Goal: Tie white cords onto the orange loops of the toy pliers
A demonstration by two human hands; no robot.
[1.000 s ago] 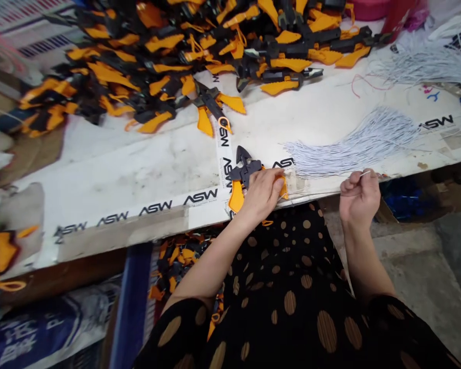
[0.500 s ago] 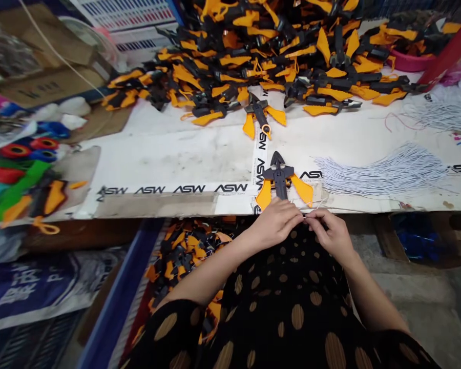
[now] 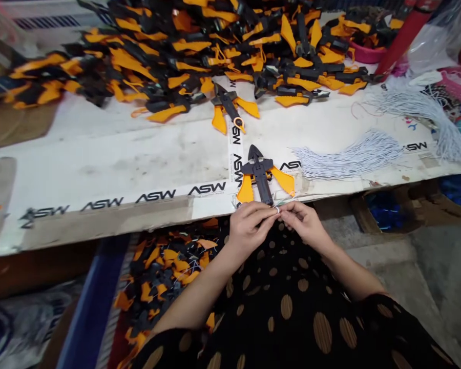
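A long, white-covered worktable (image 3: 149, 148) with lettered tape along its near side runs across the room above a concrete floor (image 3: 438, 277), and a heap of dark-and-orange parts (image 3: 200, 46) fills its far side. Under the near edge, a blue-sided crate (image 3: 86, 302) holds more of them; on top, to the right, lies a bundle of white strings (image 3: 349, 156). The winged piece (image 3: 261, 177) lies at the near edge, point facing away, its tail at the fingertips. There the left hand (image 3: 251, 225) and right hand (image 3: 301, 220) meet, fingers curled and nearly closed, both apparently pinching a short white cord (image 3: 277, 209); whether the left also touches the tail I cannot tell. The step looks like threading or tying that cord, and the next move seems to call for a fine, two-handed pinch
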